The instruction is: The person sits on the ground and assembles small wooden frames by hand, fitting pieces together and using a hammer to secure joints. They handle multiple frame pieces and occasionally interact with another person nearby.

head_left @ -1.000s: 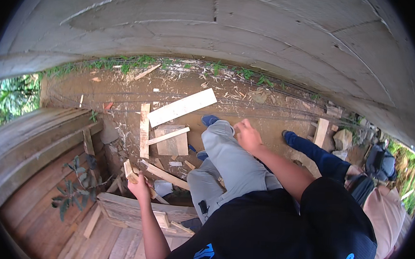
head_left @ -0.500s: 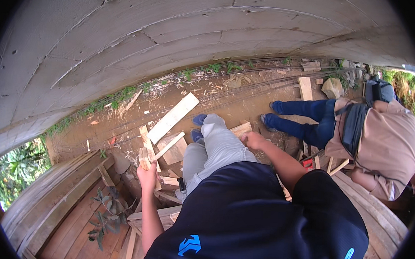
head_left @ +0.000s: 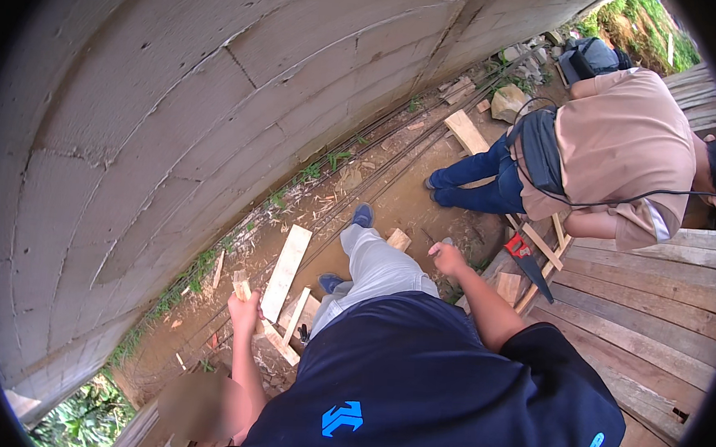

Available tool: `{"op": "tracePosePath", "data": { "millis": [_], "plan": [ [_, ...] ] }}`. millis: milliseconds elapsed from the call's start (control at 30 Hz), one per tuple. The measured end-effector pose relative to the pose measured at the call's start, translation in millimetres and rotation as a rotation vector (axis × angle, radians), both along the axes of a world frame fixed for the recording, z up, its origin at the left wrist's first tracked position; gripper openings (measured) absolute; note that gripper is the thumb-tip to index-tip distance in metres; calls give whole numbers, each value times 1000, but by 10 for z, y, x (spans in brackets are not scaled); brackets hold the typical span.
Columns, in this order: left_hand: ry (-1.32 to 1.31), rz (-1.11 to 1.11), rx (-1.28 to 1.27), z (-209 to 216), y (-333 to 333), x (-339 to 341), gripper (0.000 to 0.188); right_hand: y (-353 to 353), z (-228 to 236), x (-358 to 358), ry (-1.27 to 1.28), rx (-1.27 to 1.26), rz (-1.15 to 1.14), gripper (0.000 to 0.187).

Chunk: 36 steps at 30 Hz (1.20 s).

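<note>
the left hand (head_left: 244, 311) is closed around a short wooden piece (head_left: 241, 284), whose pale upper end sticks out above the fist; the rest is covered by the fingers, so its full length cannot be told. the right hand (head_left: 449, 259) is held out past the right hip with its fingers curled; a small whitish patch shows at its far edge, too unclear to name, and i cannot tell whether anything is gripped.

below and to the right of the left hand, a smooth, pale, flat plank (head_left: 286, 270) lies on the brown dirt ground (head_left: 413, 196). next to it a thin, straight strip (head_left: 296, 316) rests over a wider board that is mostly hidden, partly by the body. a small wood block (head_left: 399, 240) shows just beside the grey trousers (head_left: 379, 259), and the dark shirt (head_left: 439, 368) hides what lies beneath.

on the right, a saw with a red handle and dark blade (head_left: 531, 267) lies beside the rough, weathered boards of a platform (head_left: 632, 302). a co-worker (head_left: 626, 133) in a tan shirt bends forward there, hands hard to make out. a grey concrete wall (head_left: 175, 130), scored with raised seams, curves across the upper left. at lower left a brownish blur (head_left: 199, 406) conceals whatever is behind it.
</note>
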<state>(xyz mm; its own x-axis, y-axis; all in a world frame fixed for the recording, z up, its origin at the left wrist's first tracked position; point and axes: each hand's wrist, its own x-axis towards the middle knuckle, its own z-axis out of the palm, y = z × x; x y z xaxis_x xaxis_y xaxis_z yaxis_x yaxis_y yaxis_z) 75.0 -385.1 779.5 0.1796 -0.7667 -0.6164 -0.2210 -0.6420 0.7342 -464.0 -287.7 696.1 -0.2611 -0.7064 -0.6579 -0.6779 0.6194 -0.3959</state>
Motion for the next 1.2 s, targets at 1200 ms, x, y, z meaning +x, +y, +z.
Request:
{"op": "tracePosePath", "data": {
  "millis": [1200],
  "plan": [
    [379,-1348,-96,69,-4896,-7927,25,-2465,1370,-2568,190,-785,-1023,34]
  ]
}}
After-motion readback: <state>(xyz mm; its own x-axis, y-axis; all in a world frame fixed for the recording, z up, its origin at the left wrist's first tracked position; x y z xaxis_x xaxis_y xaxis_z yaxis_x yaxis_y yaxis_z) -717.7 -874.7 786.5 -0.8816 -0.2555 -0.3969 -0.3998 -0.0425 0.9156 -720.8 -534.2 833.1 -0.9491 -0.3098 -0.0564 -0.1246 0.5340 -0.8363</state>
